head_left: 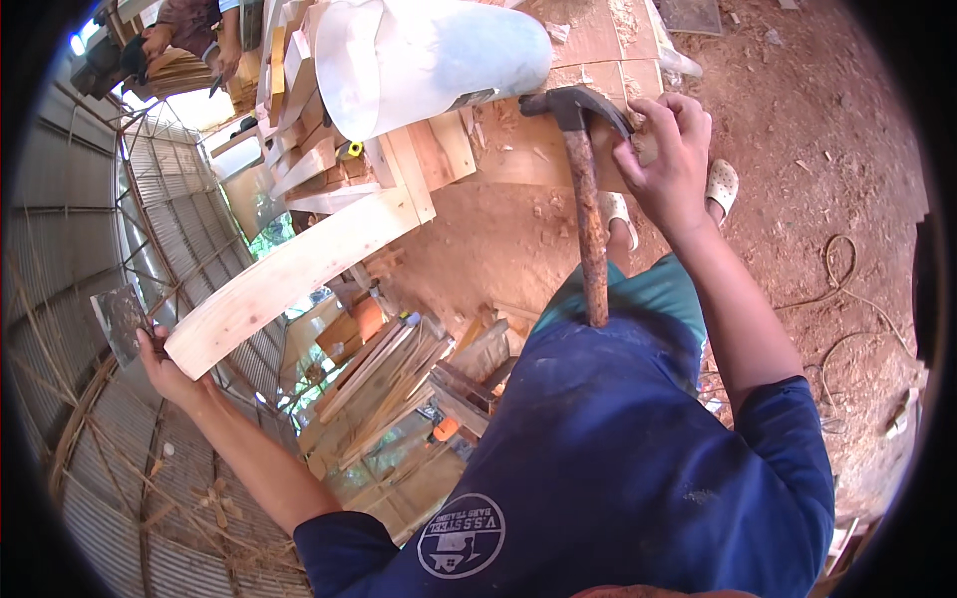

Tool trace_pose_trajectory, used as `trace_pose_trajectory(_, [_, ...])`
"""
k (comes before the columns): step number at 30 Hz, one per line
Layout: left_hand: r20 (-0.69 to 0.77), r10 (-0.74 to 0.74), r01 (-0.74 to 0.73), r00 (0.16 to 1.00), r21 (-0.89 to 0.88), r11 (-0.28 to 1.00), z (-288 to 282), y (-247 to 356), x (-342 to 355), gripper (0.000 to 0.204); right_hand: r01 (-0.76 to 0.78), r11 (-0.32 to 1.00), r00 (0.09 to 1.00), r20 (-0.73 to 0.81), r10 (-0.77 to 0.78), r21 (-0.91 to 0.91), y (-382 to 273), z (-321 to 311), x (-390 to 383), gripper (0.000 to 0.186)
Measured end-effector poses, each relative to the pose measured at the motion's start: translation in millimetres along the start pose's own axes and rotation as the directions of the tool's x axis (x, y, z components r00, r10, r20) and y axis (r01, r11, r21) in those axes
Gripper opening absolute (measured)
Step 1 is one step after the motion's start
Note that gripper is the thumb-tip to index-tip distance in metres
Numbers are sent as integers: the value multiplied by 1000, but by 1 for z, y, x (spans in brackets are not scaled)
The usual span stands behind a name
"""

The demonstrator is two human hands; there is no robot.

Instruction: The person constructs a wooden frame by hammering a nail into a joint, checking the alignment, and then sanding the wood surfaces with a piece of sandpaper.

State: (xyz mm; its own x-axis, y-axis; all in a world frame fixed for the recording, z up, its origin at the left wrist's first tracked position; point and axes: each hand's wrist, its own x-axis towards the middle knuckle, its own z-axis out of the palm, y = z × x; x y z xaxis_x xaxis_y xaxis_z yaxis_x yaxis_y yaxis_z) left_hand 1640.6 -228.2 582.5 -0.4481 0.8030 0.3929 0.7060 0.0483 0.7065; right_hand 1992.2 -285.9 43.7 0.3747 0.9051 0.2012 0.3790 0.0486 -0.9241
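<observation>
My left hand [171,364] grips the near end of a long pale wooden board [279,274], beside a flat grey plate [118,317]. The board's far end meets wood pieces at the bench [543,159]. My right hand [670,149] has curled fingers at the bench edge, beside the claw of a hammer [588,214]; what they hold, if anything, is hidden. The hammer's rusty handle extends down over the bench edge toward my body. A translucent plastic container [429,60] lies on the bench behind the board, near a small yellow-black item [351,150].
Another person [179,40] is at the upper left among timber. Loose planks [369,389] are piled below the board. Corrugated metal sheeting [169,199] lines the left. A looped cable [842,289] lies on the dirt floor at right, with wood shavings around.
</observation>
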Motion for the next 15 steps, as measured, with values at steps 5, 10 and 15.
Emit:
trace_pose_trajectory(5, [-50, 30, -29, 998, 24, 999, 13, 1, -7, 22, 6, 1000, 1000, -14, -6, -12, 0, -4, 0, 45])
trace_pose_trajectory(10, [13, 33, -32, 999, -60, 998, -1, -15, 4, 22, 34, 999, 999, -14, -35, -39, 1, -4, -3, 45])
trace_pose_trajectory(15, [-75, 44, -55, 996, -154, 987, -10, -28, 19, 25, 83, 988, 996, 47, -77, -134, -5, -5, -9, 48])
